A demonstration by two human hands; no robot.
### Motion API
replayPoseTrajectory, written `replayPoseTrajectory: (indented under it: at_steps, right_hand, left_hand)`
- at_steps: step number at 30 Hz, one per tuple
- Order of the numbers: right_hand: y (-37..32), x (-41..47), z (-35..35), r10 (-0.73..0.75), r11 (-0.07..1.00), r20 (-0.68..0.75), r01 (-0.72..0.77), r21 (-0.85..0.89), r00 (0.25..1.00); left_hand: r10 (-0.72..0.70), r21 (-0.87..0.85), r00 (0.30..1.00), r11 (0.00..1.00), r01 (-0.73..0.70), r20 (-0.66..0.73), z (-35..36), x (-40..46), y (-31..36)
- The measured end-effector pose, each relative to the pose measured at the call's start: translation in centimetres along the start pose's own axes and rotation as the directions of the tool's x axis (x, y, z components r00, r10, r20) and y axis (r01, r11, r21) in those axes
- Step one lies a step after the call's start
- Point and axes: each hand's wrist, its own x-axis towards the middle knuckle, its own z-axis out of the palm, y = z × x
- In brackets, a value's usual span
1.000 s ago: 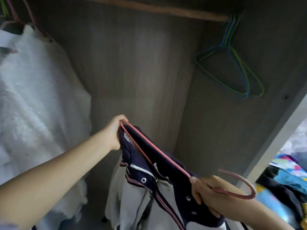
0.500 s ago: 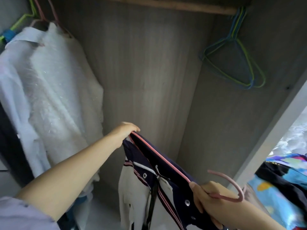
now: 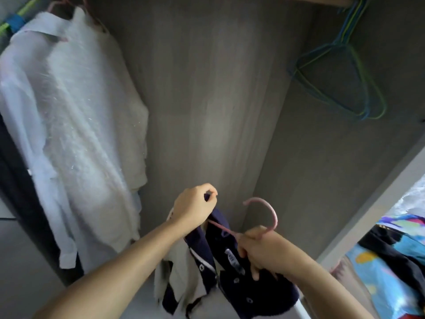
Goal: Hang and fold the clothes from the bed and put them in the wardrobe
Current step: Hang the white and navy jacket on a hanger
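Observation:
A navy and cream jacket (image 3: 202,270) with snap buttons hangs on a pink hanger (image 3: 266,210) low inside the open wardrobe (image 3: 207,100). My left hand (image 3: 195,207) pinches the jacket's navy shoulder at the hanger's far end. My right hand (image 3: 264,252) grips the hanger just below its hook, together with the jacket's collar. The hook points up and curves toward the left. The jacket's lower part drops out of sight at the bottom.
White garments (image 3: 76,125) hang at the left on pink and green hangers. Empty blue and green hangers (image 3: 340,79) hang at the top right from the wooden rail (image 3: 322,0). At the right, past the wardrobe's edge, lies colourful bedding with dark clothes (image 3: 395,256).
My left hand has drawn in toward my right, so the hanger now looks much shorter and turned. Its hook has swung upright. The view has tilted lower and shifted, showing more white garments.

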Motion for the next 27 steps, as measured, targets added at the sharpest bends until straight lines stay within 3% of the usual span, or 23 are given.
replayPoseTrajectory:
  at_steps: [3,6,8,10,13,15,17,19,23,25,27]
  right_hand:
    - [-3.7,2.6,0.5,0.045,0.977,0.071,-0.059,0.207,0.996]
    - [-6.4,5.6,-0.6,0.071,0.846,0.141,-0.134,0.516,0.988]
    - [-8.0,7.4,-1.6,0.055,0.774,0.172,-0.151,0.615,0.984]
    - [-10.6,9.8,-2.8,0.022,0.696,0.127,-0.106,0.710,0.992]
    - [-15.8,13.6,-4.1,-0.008,0.522,0.111,-0.091,0.848,0.994]
    - [-20.0,16.2,-4.6,-0.051,0.410,0.128,-0.096,0.907,0.990]
    - [-24.6,18.1,-5.3,-0.097,0.372,0.102,-0.059,0.926,0.990]
    - [-29.4,19.1,-5.9,-0.146,0.415,0.050,0.015,0.910,0.988]
    - [-38.2,19.9,-6.4,-0.357,0.542,-0.051,0.251,0.802,0.933]
    - [-42.2,20.2,-6.5,-0.451,0.679,-0.203,0.481,0.554,0.869]
    - [-46.1,20.3,-6.8,-0.553,0.772,-0.343,0.622,0.131,0.759]
  left_hand:
    - [-0.122,0.026,0.992,0.992,0.122,0.021,-1.4,2.8,0.1]
    - [-0.203,0.016,0.979,0.979,0.202,0.023,-3.4,4.2,-1.1]
    - [-0.050,-0.089,0.998,0.995,0.047,-0.027,-4.8,3.4,-1.1]
    - [0.076,-0.180,0.997,0.981,-0.069,0.033,-5.5,2.2,-0.2]
    - [0.073,-0.252,0.972,0.968,-0.015,0.222,-7.1,2.3,1.1]
    - [0.110,-0.312,0.963,0.950,-0.029,0.245,-9.3,3.9,1.5]
    - [0.147,-0.319,0.967,0.945,-0.076,0.207,-12.2,5.9,1.8]
    - [0.160,-0.213,0.977,0.969,-0.128,0.140,-15.3,7.9,1.5]
    - [0.160,0.011,0.975,0.987,-0.160,-0.153,-22.9,12.2,1.3]
    - [0.157,0.099,0.949,0.986,-0.135,-0.275,-27.1,14.3,1.7]
    - [0.175,0.217,0.924,0.971,-0.103,-0.341,-30.8,16.4,2.3]
